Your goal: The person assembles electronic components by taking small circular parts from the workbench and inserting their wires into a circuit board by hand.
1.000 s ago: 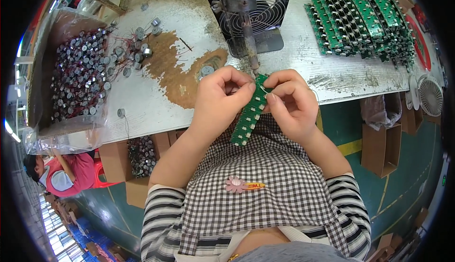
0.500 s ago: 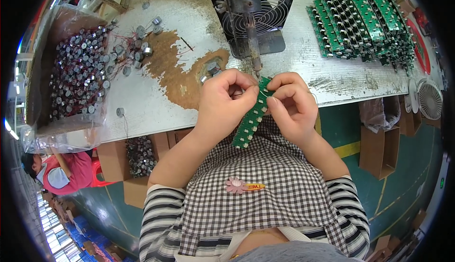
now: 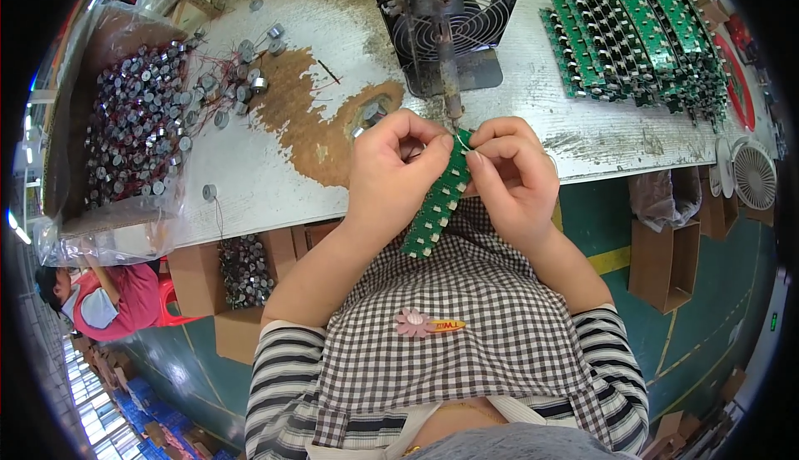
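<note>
A long green circuit board strip with rows of small pale connectors slants between my hands, its lower end over my checked apron. My left hand is closed in a pinch at the strip's upper left edge; what lies inside its curled fingers is mostly hidden. My right hand is closed too, thumb and forefinger pinching a thin pale wire over the strip's upper end. Just above, a soldering iron points down, its tip close to the wire and my left fingertips.
A black fan stands behind the iron. An open box of small round motors is at left, with loose motors beside it. Stacked circuit boards lie at right. Another person sits at lower left.
The strip has shifted slightly up and left, and its upper end sits closer under the iron. Both hands keep their pinches and have moved only a little.
</note>
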The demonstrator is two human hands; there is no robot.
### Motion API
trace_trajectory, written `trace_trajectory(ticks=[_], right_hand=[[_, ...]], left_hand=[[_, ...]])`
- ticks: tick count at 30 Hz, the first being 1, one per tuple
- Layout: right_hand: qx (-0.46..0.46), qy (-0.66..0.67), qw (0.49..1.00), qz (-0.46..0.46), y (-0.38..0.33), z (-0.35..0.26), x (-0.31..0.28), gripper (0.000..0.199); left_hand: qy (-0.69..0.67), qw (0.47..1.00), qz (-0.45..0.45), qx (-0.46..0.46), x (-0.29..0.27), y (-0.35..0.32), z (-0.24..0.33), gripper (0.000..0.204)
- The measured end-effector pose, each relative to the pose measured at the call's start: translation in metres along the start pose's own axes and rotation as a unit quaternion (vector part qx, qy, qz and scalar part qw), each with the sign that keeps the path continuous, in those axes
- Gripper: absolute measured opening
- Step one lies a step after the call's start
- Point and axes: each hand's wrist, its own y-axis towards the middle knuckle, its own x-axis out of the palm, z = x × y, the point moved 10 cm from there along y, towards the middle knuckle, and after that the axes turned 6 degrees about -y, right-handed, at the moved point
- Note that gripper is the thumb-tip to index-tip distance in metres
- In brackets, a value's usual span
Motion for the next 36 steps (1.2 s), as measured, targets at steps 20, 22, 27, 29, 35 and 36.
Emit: trace_trajectory(ticks=[20, 22, 27, 29, 35, 36], right_hand=[[0.070, 0.029, 0.997, 0.031, -0.006, 0.022, -0.002, 0.006], [0.125, 0.032, 0.991, 0.043, -0.004, 0.030, -0.011, 0.005], [0.141, 0.055, 0.988, 0.033, -0.005, 0.029, -0.011, 0.005], [0.206, -0.005, 0.978, 0.013, -0.017, 0.032, -0.005, 0.004], [-0.333, -0.295, 0.890, -0.102, -0.040, -0.111, 0.039, 0.021], [-0.331, -0.302, 0.887, -0.111, -0.034, -0.116, 0.049, 0.021]], left_hand=[[0.457, 0.812, 0.071, 0.357, -0.027, -0.019, 0.089, 0.033], [0.501, 0.782, -0.004, 0.371, -0.021, -0.040, 0.077, 0.038], [0.467, 0.764, -0.190, 0.403, 0.008, -0.105, 0.045, 0.032], [0.350, 0.832, -0.153, 0.402, -0.010, -0.100, 0.063, 0.027], [-0.224, 0.965, 0.068, 0.115, -0.114, -0.057, 0.034, 0.009], [-0.241, 0.961, 0.083, 0.105, -0.118, -0.062, 0.031, 0.010]])
